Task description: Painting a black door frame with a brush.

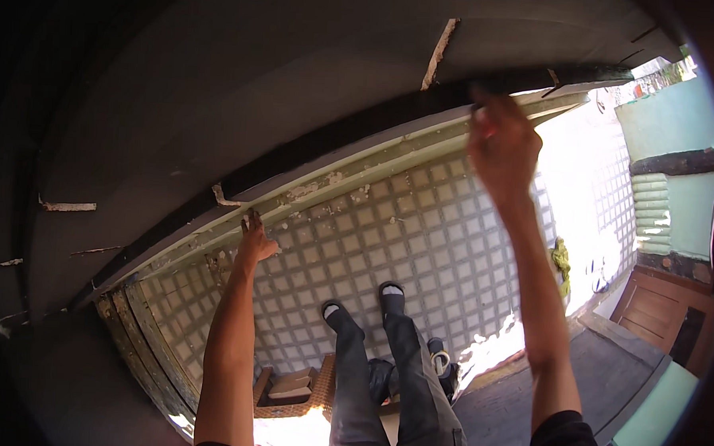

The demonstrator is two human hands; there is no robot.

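Note:
A black board (243, 90) with several short pale strips fills the upper view. My left hand (255, 238) reaches to the pale, flaking ledge (335, 177) beside the board's dark lower edge, fingers apart and resting at it. My right hand (503, 150), blurred, is raised near the dark edge at the upper right, with closed fingers around a small object with some red on it that I cannot make out.
My slippered feet (390, 296) stand on square floor tiles (437, 203). A wicker piece of furniture (322, 381), a dark slab (573, 376), a green cloth (560, 264), weathered planks (125, 324) and a wooden door (648, 307) surround me. Strong sunlight falls at the right.

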